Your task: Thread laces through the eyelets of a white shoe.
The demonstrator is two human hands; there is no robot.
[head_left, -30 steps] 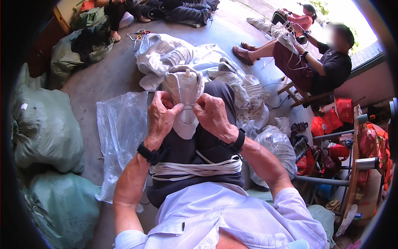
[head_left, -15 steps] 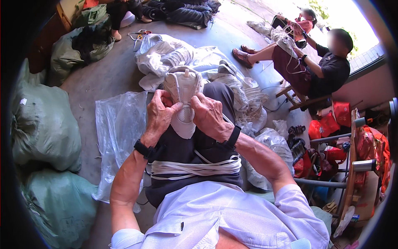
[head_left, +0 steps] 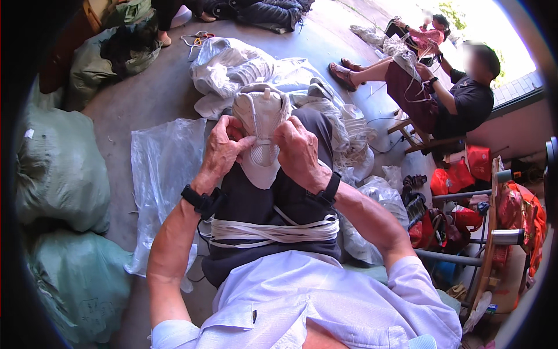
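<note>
Pinching a white shoe (head_left: 261, 125) on my knee, left hand (head_left: 224, 148) and right hand (head_left: 299, 152) both with fingers closed on its sides near the lacing. Looks like mid-lacing; next pull needs even tension. White laces (head_left: 273, 231) bundled across my lap. Green sacks (head_left: 58, 168) at left are stuffed full, contents hidden.

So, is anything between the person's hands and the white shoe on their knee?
Nothing visible: the left hand and right hand both already grip the white shoe directly, one on each side, on the raised knee.
</note>
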